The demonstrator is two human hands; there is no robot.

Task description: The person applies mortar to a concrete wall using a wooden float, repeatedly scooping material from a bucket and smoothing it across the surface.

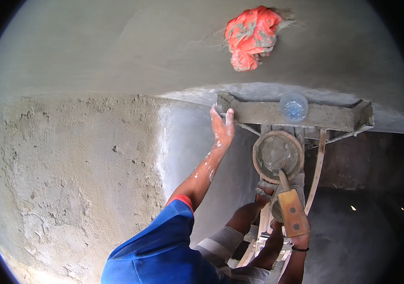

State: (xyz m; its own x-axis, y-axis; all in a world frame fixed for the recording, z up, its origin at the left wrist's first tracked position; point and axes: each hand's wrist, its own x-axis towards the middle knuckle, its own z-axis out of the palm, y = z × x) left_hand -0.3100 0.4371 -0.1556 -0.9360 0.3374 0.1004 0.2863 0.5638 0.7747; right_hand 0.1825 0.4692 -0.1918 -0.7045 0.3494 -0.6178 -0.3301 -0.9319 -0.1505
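Observation:
My left hand [222, 128], wet with grey plaster, reaches up with its fingers apart and rests flat against the left end of a mortar-caked wooden plank [325, 116]. My right hand [301, 238], a black band at its wrist, grips a wooden plastering float [292, 213] with its face turned up. Just above the float sits a round pan of wet grey mortar [277, 154]. A clear plastic bottle [294, 106] stands on the plank.
A rough unsmoothed plaster wall [69, 180] fills the left, with a smoother grey wall [117, 42] above. A red cloth [251, 35] is stuffed into a hole in the wall. Wooden ladder rails [316, 170] and my legs [242, 220] are below the plank.

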